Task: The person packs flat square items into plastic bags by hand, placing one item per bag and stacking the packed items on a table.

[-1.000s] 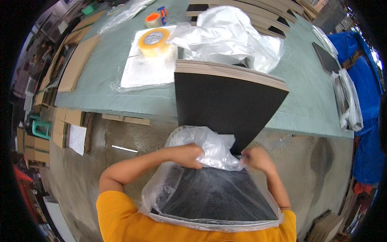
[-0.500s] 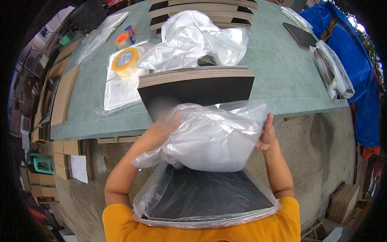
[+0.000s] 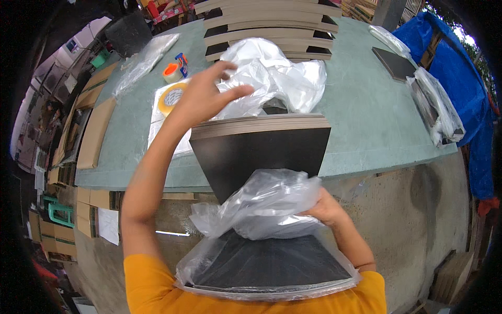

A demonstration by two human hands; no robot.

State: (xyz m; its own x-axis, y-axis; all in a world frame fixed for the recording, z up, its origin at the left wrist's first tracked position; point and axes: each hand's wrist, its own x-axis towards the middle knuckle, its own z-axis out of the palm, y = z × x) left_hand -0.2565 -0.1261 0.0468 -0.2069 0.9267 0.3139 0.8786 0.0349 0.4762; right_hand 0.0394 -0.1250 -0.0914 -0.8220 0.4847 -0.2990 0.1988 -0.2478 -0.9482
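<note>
My left hand [image 3: 206, 99] is raised above the table, fingers spread and holding nothing, beside a large roll of clear yellowish tape [image 3: 168, 100] and a crumpled plastic sheet or bag [image 3: 261, 70]. Close to my body, a clear plastic bag [image 3: 266, 196] lies bunched up. My right hand [image 3: 327, 206] grips its right side, with the fingertips partly hidden by the film. Beyond the bunched film stands a thick stack of black-faced boards [image 3: 264, 149] at the table's near edge. Against my body, a black board [image 3: 277, 261] shows through plastic; whether it belongs to the same stack I cannot tell.
The green table [image 3: 361, 110] bears more stacked boards [image 3: 266, 34] at the back. A smaller tape roll with an orange core [image 3: 171, 72] lies at left. To the right are a dark board [image 3: 393, 64] and a plastic-wrapped bundle [image 3: 434, 107]; a blue tarp [image 3: 449, 68] hangs beyond.
My left hand has let go of the plastic and moved up and forward over the table. The bag has sunk and bunched up, and my right hand has come lower and inward with it.
</note>
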